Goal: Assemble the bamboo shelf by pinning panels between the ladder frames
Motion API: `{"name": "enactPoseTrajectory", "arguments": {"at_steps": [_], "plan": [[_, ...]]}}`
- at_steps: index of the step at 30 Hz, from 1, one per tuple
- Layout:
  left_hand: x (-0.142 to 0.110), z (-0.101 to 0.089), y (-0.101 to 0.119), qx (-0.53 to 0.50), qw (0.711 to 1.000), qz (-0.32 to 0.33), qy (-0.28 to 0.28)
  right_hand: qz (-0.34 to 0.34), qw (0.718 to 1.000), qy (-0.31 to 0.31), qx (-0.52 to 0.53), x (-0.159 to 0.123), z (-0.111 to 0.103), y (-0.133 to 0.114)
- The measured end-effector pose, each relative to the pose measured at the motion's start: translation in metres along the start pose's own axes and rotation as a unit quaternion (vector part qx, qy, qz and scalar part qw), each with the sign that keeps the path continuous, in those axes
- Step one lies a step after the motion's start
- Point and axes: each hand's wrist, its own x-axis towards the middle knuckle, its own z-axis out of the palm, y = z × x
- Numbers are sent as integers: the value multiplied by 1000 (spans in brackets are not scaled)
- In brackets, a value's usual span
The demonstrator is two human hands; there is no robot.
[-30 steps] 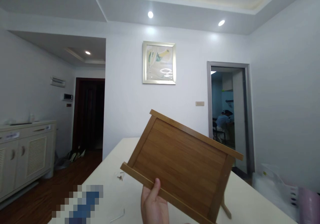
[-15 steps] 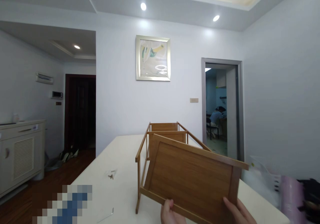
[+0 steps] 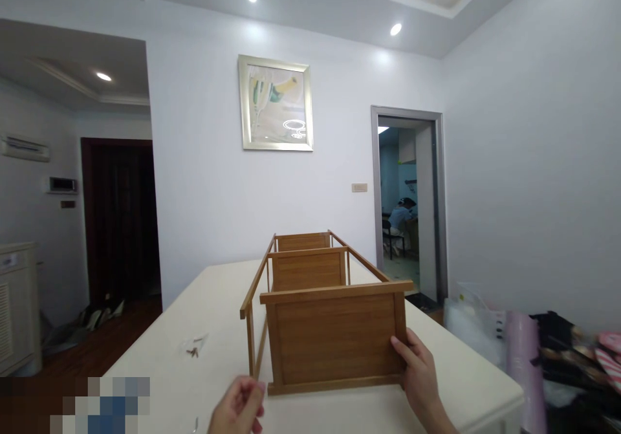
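A bamboo shelf rack (image 3: 310, 317) lies lengthwise on the white table (image 3: 213, 304), its near end panel facing me and resting on the tabletop. My right hand (image 3: 420, 372) grips the lower right edge of that near panel, thumb on its face. My left hand (image 3: 237, 408) hovers low at the left, off the rack, with fingers curled; whether it holds anything I cannot make out.
A small clear bag of screws (image 3: 195, 347) lies on the table left of the rack. Plastic packaging (image 3: 473, 327) and a pink roll (image 3: 526, 356) sit at the right edge. A person sits beyond the open doorway (image 3: 405, 201). A white cabinet (image 3: 17, 304) stands far left.
The rack has swung from tilted in the air down flat onto the table, its end panel now square to me. My left hand has let go; my right hand keeps hold.
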Motion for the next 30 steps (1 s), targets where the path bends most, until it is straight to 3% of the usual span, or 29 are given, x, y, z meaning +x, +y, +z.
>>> {"name": "enactPoseTrajectory", "arguments": {"at_steps": [3, 5, 8, 13, 20, 30], "plan": [[28, -27, 12, 60, 983, 88, 150, -11, 1000, 5, -6, -1, 5, 6], [42, -29, 14, 70, 973, 130, 180, -19, 1000, 13, -16, -4, 8, 10], [57, -18, 14, 59, 976, 167, 124, -27, 999, 23, -29, -10, 13, 16], [69, -3, 27, 40, 986, 162, 25, -38, 997, 41, -46, -10, 22, 27], [74, 0, 52, -29, 993, 116, -3, -63, 994, 25, -81, 4, 30, 37], [88, -10, 19, -46, 998, 21, -47, -96, 977, 11, -188, 7, 25, 51]]}}
